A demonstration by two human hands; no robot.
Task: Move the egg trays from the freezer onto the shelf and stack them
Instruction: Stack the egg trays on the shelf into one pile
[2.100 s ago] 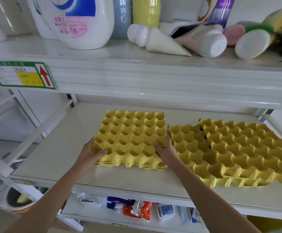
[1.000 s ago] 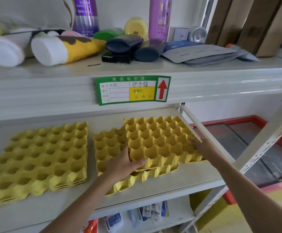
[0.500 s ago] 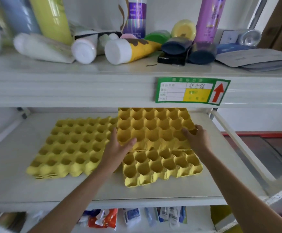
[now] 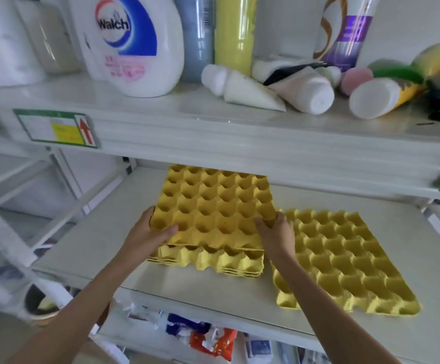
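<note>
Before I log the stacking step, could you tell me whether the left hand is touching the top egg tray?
Touching. The head view shows the left hand gripping the top egg tray at its near-left corner, thumb lying over its cups.

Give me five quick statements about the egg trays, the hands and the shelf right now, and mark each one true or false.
1. Both hands grip the same yellow egg tray: the left hand its left edge, the right hand its right edge. True.
2. The held tray is above a stack of trays on the middle shelf. True.
3. The single tray on the right is stacked on that pile. False: it lies on its own on the shelf, beside the stack.
4. The trays hold eggs. False: every cup in view is empty.
5. The Walch bottle stands on the same shelf as the trays. False: it stands on the shelf above.
</note>
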